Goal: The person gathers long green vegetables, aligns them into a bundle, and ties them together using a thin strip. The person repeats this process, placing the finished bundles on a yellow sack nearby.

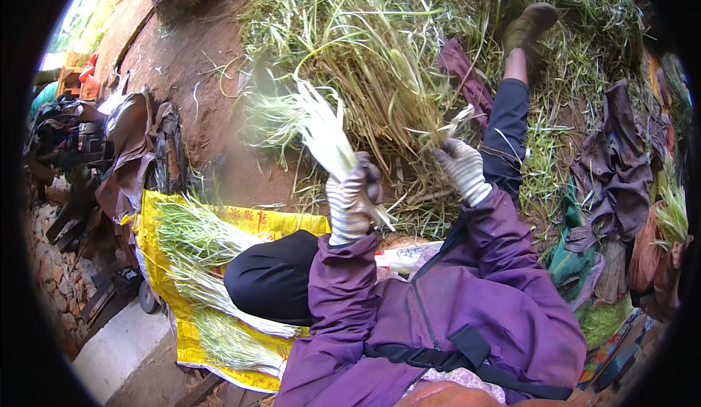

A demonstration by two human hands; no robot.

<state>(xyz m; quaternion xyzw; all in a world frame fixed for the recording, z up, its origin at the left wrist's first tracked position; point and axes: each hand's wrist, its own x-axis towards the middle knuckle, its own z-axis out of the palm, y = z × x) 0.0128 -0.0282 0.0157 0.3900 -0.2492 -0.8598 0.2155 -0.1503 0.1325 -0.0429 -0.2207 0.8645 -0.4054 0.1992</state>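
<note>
My left hand (353,201), in a striped knit glove with dark fingers, is closed around a bundle of pale peeled stalks (326,127). Their thin white-green tips fan out to the upper left, and the cut ends stick out below the fist. My right hand (463,168), gloved the same way, pinches the lower ends of long green stalks (413,86) at its fingertips. A whitish strip hangs beside those fingers. Behind both hands lies a large heap of unpeeled, grassy stalks (350,62) with brownish lower parts.
Peeled bundles (213,289) lie on a yellow printed sack (306,222) left of my bent knee (271,278). My other leg (506,127) stretches across loose trimmings. Dark cloth (619,160) and netting sacks are at the right. Clutter (126,133) and a concrete block (123,346) stand at the left.
</note>
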